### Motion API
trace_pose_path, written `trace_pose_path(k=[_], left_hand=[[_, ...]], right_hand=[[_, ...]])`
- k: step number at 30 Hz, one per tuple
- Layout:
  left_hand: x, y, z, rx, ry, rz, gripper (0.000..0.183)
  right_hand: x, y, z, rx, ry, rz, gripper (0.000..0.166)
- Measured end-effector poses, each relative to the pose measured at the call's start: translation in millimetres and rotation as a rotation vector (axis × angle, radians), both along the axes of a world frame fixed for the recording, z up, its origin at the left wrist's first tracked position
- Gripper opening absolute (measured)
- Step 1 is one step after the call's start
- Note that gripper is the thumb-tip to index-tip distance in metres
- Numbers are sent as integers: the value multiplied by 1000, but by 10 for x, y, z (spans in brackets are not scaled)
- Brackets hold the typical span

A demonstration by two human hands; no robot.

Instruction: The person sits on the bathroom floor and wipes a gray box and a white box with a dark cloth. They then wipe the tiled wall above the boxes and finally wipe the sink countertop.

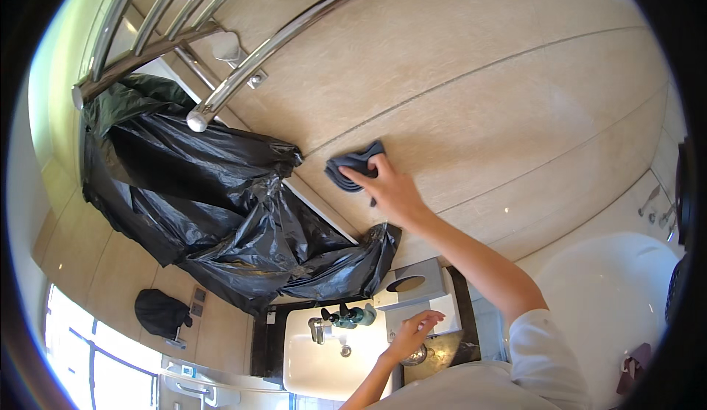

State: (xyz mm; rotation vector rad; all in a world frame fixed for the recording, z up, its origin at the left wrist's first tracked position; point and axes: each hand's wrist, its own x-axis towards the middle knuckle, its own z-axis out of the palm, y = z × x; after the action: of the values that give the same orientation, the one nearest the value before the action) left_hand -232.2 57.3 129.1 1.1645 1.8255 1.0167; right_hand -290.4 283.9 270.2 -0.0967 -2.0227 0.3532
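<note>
My right hand (395,189) presses a folded dark grey cloth (351,170) against the beige tiled wall (497,106), close to a grout line. Left of the cloth, black plastic sheeting (221,189) covers a large wall-mounted thing, whose pale edge shows beside the wall. My left hand (414,334) is lower down, over the counter to the right of the washbasin (331,371). Its fingers are loosely bent and nothing shows in them.
Chrome towel rails (287,34) jut out at upper left. Two pump bottles (353,316) and a tap (316,331) stand at the basin, beside a tissue box (411,284). A white bathtub (602,299) lies at right. A black-covered object (160,313) is on the left wall.
</note>
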Motion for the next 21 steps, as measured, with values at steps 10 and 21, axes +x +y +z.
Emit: trace_pose_path(k=[10,21], left_hand=[[-45,-148,-560,90,-56,345,22],[-278,420,149,60,62,106,21]], right_hand=[[341,561,-104,-379,481,-350,69],[416,566,240,-454,707,-418,59]])
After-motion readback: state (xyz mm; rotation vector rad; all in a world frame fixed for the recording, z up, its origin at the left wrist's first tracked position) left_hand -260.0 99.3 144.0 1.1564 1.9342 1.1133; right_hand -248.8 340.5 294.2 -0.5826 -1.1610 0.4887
